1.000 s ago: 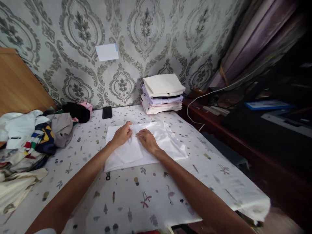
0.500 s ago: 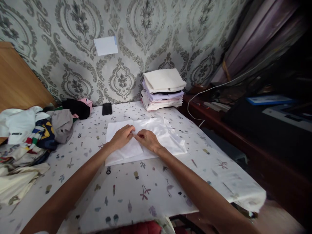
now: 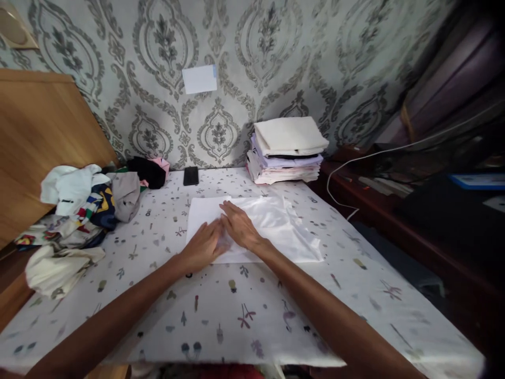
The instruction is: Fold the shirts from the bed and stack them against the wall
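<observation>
My left hand [image 3: 203,246] and right hand [image 3: 240,226] are both open, fingers resting on the white cloth [image 3: 282,226] in the middle of the counter [image 3: 221,316]. The cloth is plain, smooth and folded flat towards the left edge, but thinner-looking and wrinkled towards the right, ending in an uneven, wavy side. The dark mark on a pale garment [image 3: 73,187] near the back left corner is too small to read.

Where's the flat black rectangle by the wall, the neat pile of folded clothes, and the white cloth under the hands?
Flat black rectangle [image 3: 191,176]: head view, middle of its top face.
Neat pile of folded clothes [image 3: 291,135]: head view, cream top piece.
White cloth [image 3: 276,223]: head view, wrinkled right part.
</observation>
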A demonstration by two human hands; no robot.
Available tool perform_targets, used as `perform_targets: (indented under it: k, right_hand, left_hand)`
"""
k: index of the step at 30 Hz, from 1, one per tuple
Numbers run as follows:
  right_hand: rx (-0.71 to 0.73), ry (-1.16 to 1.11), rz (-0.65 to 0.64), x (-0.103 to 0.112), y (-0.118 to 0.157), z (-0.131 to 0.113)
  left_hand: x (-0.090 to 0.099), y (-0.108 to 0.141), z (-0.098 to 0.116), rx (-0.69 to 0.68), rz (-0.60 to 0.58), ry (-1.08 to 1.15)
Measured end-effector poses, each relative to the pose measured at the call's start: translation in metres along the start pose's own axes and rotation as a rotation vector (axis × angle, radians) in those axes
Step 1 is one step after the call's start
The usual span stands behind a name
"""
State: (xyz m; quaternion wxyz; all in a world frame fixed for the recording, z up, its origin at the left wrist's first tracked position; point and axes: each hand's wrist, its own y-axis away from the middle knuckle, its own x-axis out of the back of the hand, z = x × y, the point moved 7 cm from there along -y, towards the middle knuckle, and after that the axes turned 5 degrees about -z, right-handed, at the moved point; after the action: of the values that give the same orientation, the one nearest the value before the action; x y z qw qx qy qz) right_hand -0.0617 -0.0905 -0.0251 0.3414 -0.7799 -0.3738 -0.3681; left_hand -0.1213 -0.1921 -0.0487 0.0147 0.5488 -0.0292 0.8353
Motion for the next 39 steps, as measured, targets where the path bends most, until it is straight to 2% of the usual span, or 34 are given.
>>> perform_targets:
  k: [4, 7, 9, 11, 12, 15, 16, 18, 20, 23, 29, 34, 36, 39]
  right_hand:
    - [-0.066, 0.136, -0.154, -0.022, -0.029, -0.002]
    - [-0.121, 0.214, -0.210, -0.032, -0.041, 0.005]
    - [-0.163, 0.238, -0.218, -0.037, -0.043, 0.012]
    - [-0.182, 0.255, -0.216, -0.040, -0.042, 0.016]
    - [-0.183, 0.266, -0.211, -0.041, -0.042, 0.017]
    - [-0.181, 0.312, -0.195, -0.040, -0.044, 0.016]
    - [-0.181, 0.323, -0.194, -0.039, -0.045, 0.014]
    - [-0.193, 0.327, -0.208, -0.038, -0.046, 0.014]
    - [-0.225, 0.311, -0.228, -0.039, -0.045, 0.016]
    - [-0.273, 0.284, -0.227, -0.040, -0.042, 0.022]
    - [-0.274, 0.254, -0.206, -0.040, -0.040, 0.025]
    - [-0.265, 0.247, -0.193, -0.040, -0.040, 0.025]
    - [-0.257, 0.251, -0.180, -0.039, -0.039, 0.024]
    - [-0.248, 0.259, -0.176, -0.037, -0.039, 0.023]
  left_hand:
    - [-0.017, 0.042, 0.027, -0.175, -0.186, -0.034]
    - [-0.009, 0.061, 0.037, -0.247, -0.249, 0.074]
    - [0.004, 0.061, 0.030, -0.259, -0.294, 0.246]
    - [0.026, 0.046, 0.004, -0.189, -0.240, 0.424]
    - [0.039, 0.033, -0.017, -0.114, -0.157, 0.487]
    - [0.079, -0.008, -0.094, 0.166, 0.224, 0.415]
    - [0.086, -0.020, -0.117, 0.266, 0.298, 0.350]
    - [0.090, -0.046, -0.149, 0.366, 0.319, 0.266]
    - [0.086, -0.066, -0.164, 0.371, 0.281, 0.241]
    - [0.080, -0.081, -0.167, 0.319, 0.231, 0.234]
    - [0.080, -0.084, -0.161, 0.226, 0.251, 0.207]
    - [0.070, -0.086, -0.167, 0.149, 0.143, 0.349]
    - [0.068, -0.085, -0.171, 0.150, 0.125, 0.358]
    - [0.072, -0.081, -0.176, 0.189, 0.147, 0.243]
